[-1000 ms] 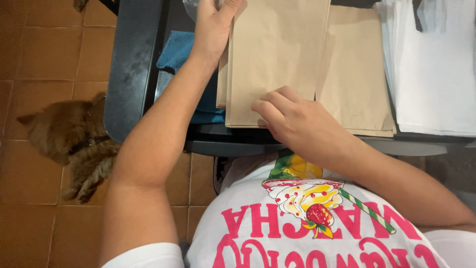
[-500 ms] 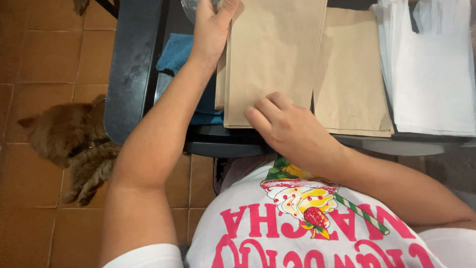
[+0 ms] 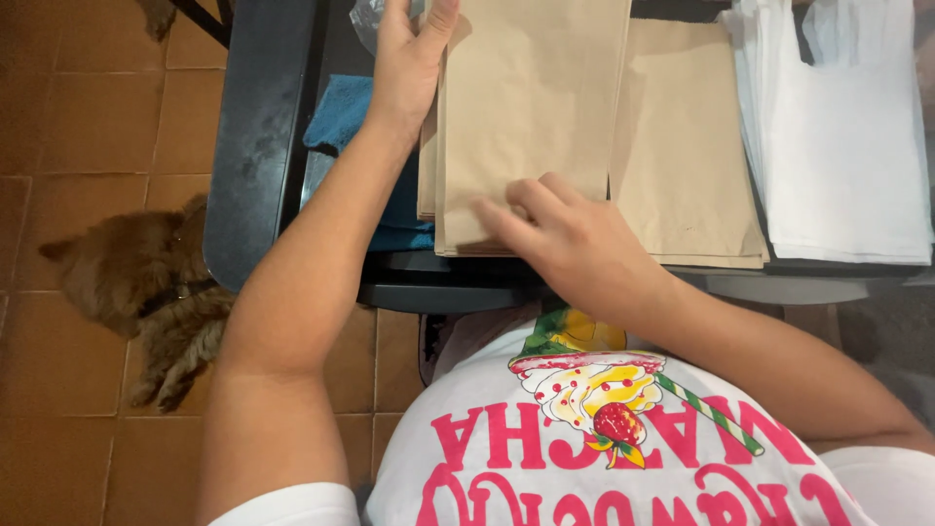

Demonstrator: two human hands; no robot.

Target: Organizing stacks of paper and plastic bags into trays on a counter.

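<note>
On the dark table point(image 3: 253, 146), flat tan paper bags point(image 3: 531, 107) lie stacked

There is one view, from a camera worn on the person's head. It looks steeply down past the chest and both forearms onto the near edge of the dark surface point(image 3: 258, 146), close enough that the far side is cut off at the top. The tiled floor point(image 3: 78, 107) fills the left side.

Floor: terracotta tiles point(image 3: 88, 107) under me, dark grout | Furniture: dark table point(image 3: 255, 146) at my front | Beside it: brown furry animal point(image 3: 136, 282) lying on tiles.
</note>
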